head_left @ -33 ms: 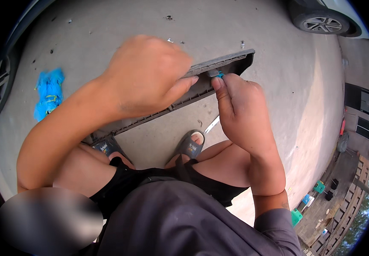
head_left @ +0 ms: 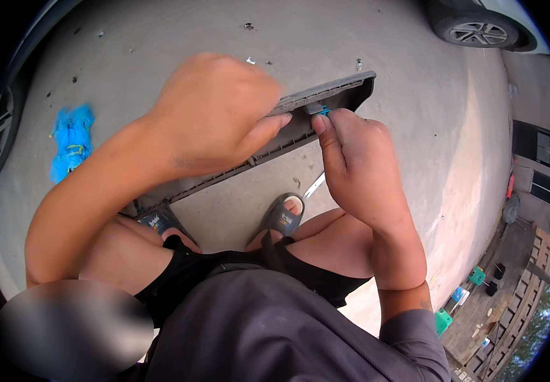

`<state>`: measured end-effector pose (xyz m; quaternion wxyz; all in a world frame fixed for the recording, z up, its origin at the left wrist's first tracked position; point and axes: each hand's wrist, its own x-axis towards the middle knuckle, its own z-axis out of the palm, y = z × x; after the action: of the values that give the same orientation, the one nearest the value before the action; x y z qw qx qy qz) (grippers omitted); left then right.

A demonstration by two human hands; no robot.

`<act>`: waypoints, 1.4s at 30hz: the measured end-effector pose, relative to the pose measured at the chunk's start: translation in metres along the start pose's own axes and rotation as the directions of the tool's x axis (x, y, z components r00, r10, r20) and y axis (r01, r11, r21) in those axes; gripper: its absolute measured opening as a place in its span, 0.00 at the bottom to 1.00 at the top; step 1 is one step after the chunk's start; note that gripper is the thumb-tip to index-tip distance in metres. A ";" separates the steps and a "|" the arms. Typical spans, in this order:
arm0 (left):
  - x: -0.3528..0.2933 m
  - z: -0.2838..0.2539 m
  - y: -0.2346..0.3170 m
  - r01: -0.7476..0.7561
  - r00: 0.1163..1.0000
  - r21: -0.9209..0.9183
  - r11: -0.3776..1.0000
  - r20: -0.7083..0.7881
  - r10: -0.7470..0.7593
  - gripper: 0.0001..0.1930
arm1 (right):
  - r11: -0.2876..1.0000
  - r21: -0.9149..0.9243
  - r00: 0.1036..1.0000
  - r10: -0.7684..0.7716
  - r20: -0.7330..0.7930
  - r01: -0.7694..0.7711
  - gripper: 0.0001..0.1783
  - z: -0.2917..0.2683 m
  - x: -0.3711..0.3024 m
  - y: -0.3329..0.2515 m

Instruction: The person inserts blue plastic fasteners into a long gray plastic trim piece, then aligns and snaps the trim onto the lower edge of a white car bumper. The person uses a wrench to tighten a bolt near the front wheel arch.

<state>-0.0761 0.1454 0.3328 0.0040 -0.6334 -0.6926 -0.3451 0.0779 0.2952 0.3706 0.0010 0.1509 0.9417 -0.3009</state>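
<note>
A long dark grey plastic trim panel (head_left: 345,89), ribbed along its edges, lies slanting across in front of my legs, its right end raised. My left hand (head_left: 214,111) is closed over its upper edge, thumb inside the hollow; the other fingers are turned away from view. Inside the panel sits a small grey block, and against it a teal clip (head_left: 323,110). My right hand (head_left: 361,153) pinches that teal clip between thumb and bent forefinger, so most of it is covered. The panel's lower left part passes behind my left forearm.
A crumpled blue plastic bag (head_left: 71,141) lies on the concrete floor to the left. Car wheels stand at the far left and at the upper right (head_left: 478,30). A thin white strip (head_left: 314,185) lies beside my slippered foot (head_left: 285,215). Small debris dots the floor.
The right hand and the clip have shifted very slightly left, along with the panel's raised end. Both grips are unchanged.
</note>
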 end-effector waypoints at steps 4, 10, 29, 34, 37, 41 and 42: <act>0.002 0.004 0.001 0.012 1.000 0.032 0.999 0.019 -0.012 0.17 | 0.998 0.042 0.999 0.048 0.021 -0.049 0.16 -0.003 0.002 0.001; 0.003 0.005 0.010 0.045 0.998 0.019 0.999 0.039 -0.046 0.16 | 0.999 -0.030 0.998 -0.029 -0.058 0.028 0.13 0.008 -0.008 0.010; 0.004 0.000 0.009 -0.037 0.999 0.004 0.999 -0.018 0.037 0.18 | 0.942 -0.246 0.973 -0.229 0.018 0.226 0.11 0.007 -0.005 0.010; 0.006 -0.005 -0.023 0.084 0.995 -0.070 0.994 0.056 -0.080 0.20 | 0.974 -0.157 0.967 -0.188 -0.171 0.161 0.17 0.007 0.022 0.012; 0.013 -0.021 -0.050 0.234 0.959 -0.120 0.965 0.191 -0.209 0.21 | 0.986 0.155 0.925 0.110 -0.363 -0.057 0.23 -0.022 0.028 0.023; 0.020 -0.038 -0.077 0.435 0.892 -0.279 0.856 0.264 -0.368 0.26 | 0.735 0.616 0.949 0.308 0.068 -0.282 0.41 0.000 0.033 0.075; 0.019 -0.038 -0.078 0.440 0.893 -0.308 0.844 0.246 -0.377 0.25 | 0.622 0.714 0.947 0.209 0.242 -0.320 0.49 0.011 0.031 0.083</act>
<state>-0.1648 0.1469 0.3338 -0.2453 -0.4888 -0.7354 -0.4001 0.0711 0.3613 0.3117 0.0472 0.2542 0.7004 -0.6652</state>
